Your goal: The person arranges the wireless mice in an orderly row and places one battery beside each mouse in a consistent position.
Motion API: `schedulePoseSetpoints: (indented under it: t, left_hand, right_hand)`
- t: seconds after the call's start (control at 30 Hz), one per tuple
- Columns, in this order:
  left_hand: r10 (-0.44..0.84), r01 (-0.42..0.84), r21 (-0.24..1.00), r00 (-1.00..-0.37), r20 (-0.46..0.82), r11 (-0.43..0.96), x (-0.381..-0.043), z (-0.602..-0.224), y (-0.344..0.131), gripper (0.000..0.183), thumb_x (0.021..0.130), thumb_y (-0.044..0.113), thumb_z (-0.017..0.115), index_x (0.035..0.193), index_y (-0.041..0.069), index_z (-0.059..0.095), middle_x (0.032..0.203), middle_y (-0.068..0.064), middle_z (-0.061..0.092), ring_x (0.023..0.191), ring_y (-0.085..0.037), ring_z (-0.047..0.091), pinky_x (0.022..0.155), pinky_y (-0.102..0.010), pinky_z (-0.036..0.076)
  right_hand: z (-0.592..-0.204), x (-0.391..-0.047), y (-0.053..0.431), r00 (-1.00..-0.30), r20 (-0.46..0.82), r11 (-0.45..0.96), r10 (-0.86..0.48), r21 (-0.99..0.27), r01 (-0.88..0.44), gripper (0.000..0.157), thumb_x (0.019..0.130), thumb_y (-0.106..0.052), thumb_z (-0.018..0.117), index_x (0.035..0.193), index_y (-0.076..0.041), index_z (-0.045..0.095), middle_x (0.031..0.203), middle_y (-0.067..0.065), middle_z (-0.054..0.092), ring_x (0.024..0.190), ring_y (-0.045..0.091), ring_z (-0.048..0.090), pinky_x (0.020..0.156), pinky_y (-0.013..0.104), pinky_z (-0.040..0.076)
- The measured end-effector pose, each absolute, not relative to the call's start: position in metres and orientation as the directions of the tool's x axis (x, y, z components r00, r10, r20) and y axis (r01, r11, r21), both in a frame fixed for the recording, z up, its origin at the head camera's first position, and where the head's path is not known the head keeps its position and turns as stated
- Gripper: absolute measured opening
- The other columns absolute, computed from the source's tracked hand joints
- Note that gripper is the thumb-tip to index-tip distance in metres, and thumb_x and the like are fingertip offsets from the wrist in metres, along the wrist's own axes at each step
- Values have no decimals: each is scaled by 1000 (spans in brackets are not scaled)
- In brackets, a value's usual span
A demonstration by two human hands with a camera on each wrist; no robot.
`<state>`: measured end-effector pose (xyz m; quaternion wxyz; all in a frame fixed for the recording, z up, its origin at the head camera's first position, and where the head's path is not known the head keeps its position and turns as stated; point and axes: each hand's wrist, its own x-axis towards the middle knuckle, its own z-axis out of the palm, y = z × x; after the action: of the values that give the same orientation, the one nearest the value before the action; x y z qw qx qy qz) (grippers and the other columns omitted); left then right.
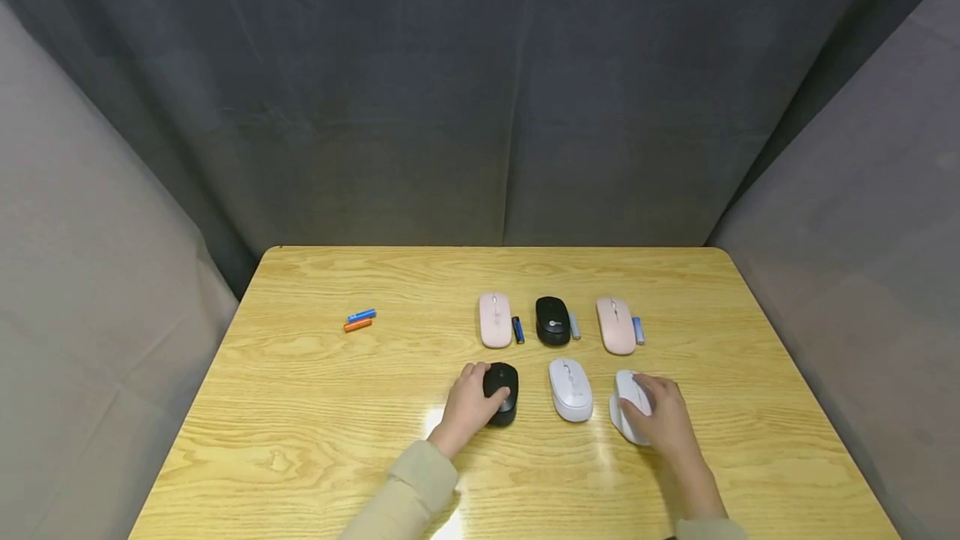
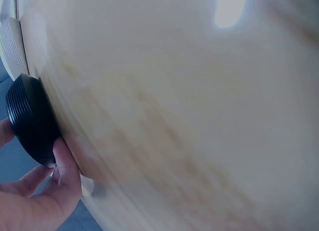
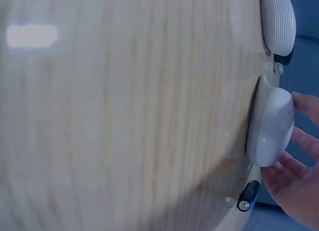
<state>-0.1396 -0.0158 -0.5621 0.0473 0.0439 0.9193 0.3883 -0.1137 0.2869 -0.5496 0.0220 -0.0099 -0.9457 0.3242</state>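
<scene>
My left hand (image 1: pixel 467 402) grips a black computer mouse (image 1: pixel 501 394) in the front row, thumb at its near right side and fingers on its far left. The left wrist view shows the ribbed side of that black mouse (image 2: pixel 32 121) between thumb and fingers. At the right end of the same row, my right hand (image 1: pixel 663 415) holds a white mouse (image 1: pixel 630 407), its body smooth and rounded in the right wrist view (image 3: pixel 273 124). Between both hands lies another white mouse (image 1: pixel 571 390), untouched.
Behind stand a pink mouse (image 1: pixel 495 320), a black mouse (image 1: pixel 552 321) and a second pink mouse (image 1: pixel 617 326). Beside them lie a dark blue battery (image 1: pixel 518 330), a grey battery (image 1: pixel 574 326) and a light blue battery (image 1: pixel 638 331). Farther left are blue (image 1: pixel 362 316) and orange batteries (image 1: pixel 357 326).
</scene>
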Motion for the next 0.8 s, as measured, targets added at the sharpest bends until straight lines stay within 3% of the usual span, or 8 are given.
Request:
schedulePoseSetpoints:
  t: [0.6,0.8]
  left_hand:
    - [116,-5,755,-988,-107,656,-143,-560,-23,58,85,36,63,128,0,47,115,-17,52,104,-34,54,86,-45,45]
    - [41,112,684,-992,118,721,-158,-550,-52,49,84,25,65,122,-3,51,113,-17,53,104,-33,51,88,-43,44]
  right_hand:
    - [-549,-111,286,-999,37,797,18,-604,-8,50,85,-20,65,123,8,49,119,34,42,110,51,39,91,60,33]
    - [-550,-111,287,-999,35,799,20,-601,-5,49,85,-20,65,123,7,50,119,33,42,110,51,40,92,59,33]
